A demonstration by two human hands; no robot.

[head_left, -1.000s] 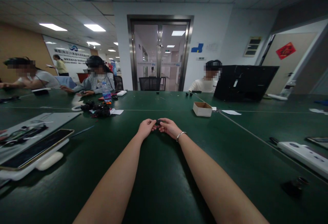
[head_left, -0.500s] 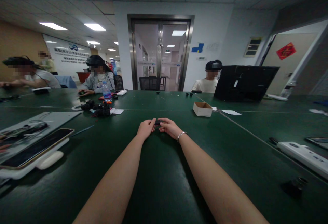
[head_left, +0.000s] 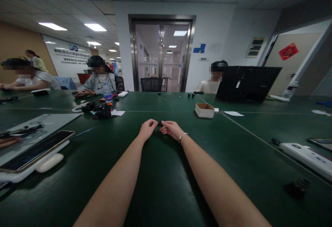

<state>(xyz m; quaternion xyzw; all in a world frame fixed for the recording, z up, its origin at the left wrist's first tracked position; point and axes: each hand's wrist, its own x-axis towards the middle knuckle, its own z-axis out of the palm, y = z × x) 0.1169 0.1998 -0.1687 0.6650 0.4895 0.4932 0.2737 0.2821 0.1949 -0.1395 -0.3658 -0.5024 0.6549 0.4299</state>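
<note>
Between my two hands is a small black object (head_left: 160, 124), mostly covered by fingers; its kind cannot be made out. My left hand (head_left: 148, 129) pinches its left end between thumb and fingertips. On the other end, my right hand (head_left: 171, 129) closes with thumb and forefinger, the remaining fingers curled beneath. A silver bracelet (head_left: 183, 137) circles the right wrist. Both forearms stretch forward over the dark green table (head_left: 166, 185). Beyond the right hand stands a small open cardboard box (head_left: 204, 111).
Left lie a phone (head_left: 38, 150) on a white stand, a white mouse-like object (head_left: 49, 162), black gear (head_left: 100, 109) and a water bottle (head_left: 107, 93). On the right are a monitor (head_left: 247, 83), a white power strip (head_left: 308, 157) and a dark cylindrical part (head_left: 298, 187). Several people sit around.
The small black object has turned slightly between my fingers, and less of it shows. My right fingers are curled tighter. A person standing at the far left has turned.
</note>
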